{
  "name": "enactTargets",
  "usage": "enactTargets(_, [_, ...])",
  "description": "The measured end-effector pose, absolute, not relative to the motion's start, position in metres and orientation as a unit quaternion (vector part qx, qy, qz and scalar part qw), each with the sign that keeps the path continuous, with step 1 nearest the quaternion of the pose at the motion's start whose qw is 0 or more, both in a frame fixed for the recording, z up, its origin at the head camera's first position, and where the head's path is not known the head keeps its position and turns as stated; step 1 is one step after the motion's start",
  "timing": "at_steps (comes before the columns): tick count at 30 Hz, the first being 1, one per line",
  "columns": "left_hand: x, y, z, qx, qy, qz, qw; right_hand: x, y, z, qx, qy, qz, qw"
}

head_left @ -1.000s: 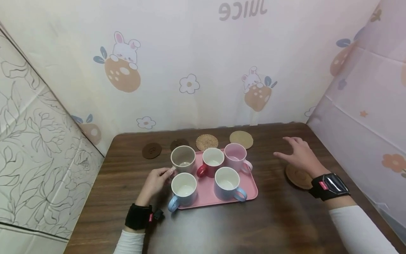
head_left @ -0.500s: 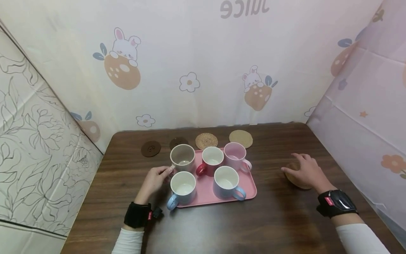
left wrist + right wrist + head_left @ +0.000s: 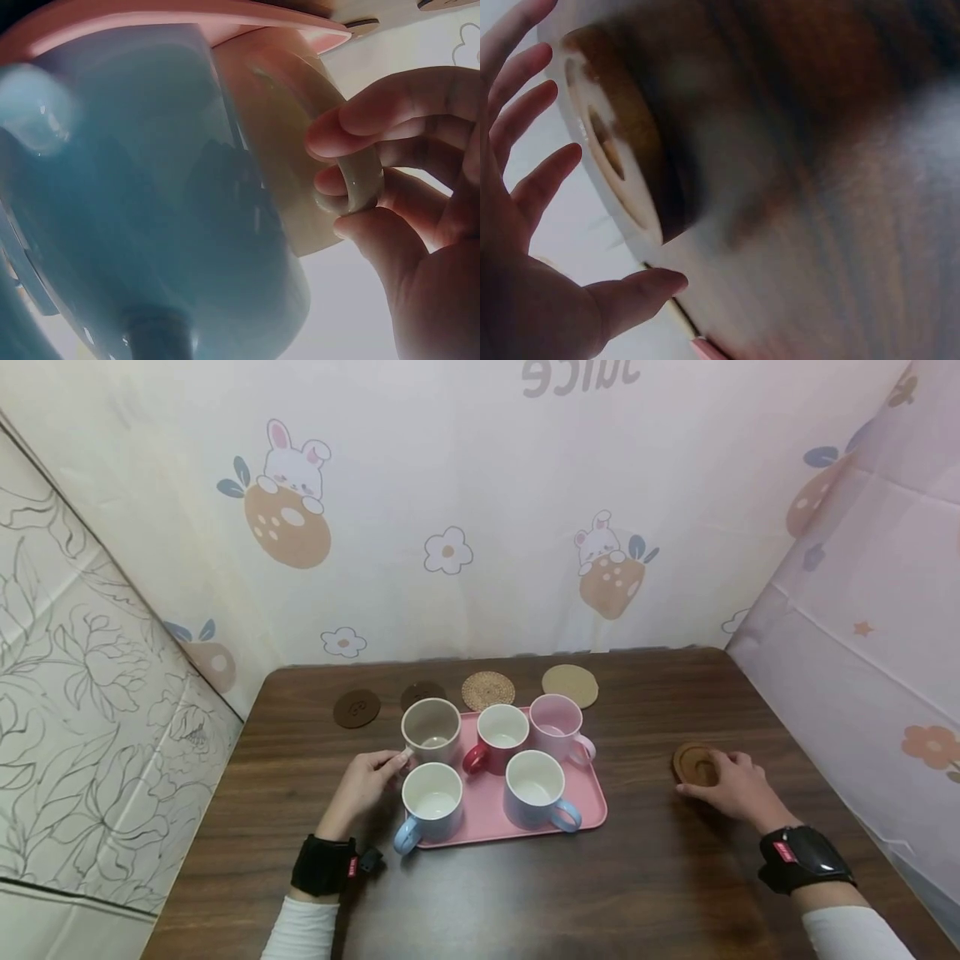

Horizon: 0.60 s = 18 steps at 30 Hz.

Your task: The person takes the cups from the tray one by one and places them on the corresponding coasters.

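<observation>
A pink tray [image 3: 592, 806] on the dark wood table holds several mugs. My left hand [image 3: 396, 762] pinches the handle of the beige mug [image 3: 431, 729] at the tray's back left corner. In the left wrist view my left hand [image 3: 341, 195] has thumb and fingers curled round that beige handle [image 3: 365, 184], with a light blue mug [image 3: 150, 195] close in front. My right hand [image 3: 722, 779] lies open at the near right edge of a round brown wooden coaster [image 3: 693, 762]. The right wrist view has the coaster [image 3: 622, 150] beside the spread fingers [image 3: 532, 112].
A red mug [image 3: 501, 737], a pink mug [image 3: 557, 727] and two light blue mugs [image 3: 431, 802] [image 3: 535, 789] fill the tray. Several coasters line the table's back edge: two dark [image 3: 356, 707] [image 3: 422, 694], one woven [image 3: 487, 690], one cork [image 3: 570, 685]. Cloth walls enclose three sides.
My right hand came down onto the brown coaster, then drew back toward me, uncovering most of it. The left hand kept its pinch on the beige mug's handle.
</observation>
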State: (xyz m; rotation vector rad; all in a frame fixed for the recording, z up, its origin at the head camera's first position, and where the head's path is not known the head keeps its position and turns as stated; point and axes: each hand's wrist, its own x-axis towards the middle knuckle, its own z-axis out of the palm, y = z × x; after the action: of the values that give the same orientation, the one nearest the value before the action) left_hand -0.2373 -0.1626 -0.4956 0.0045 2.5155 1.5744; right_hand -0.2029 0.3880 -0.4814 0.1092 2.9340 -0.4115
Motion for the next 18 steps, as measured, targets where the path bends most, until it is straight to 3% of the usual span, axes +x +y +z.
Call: enactTargets(18, [-0.238,-0.164,-0.496,0.009,0.846,0.526,0.088,-0.214,0.393,-0.493,0.078,0.981,-0.147,0.099])
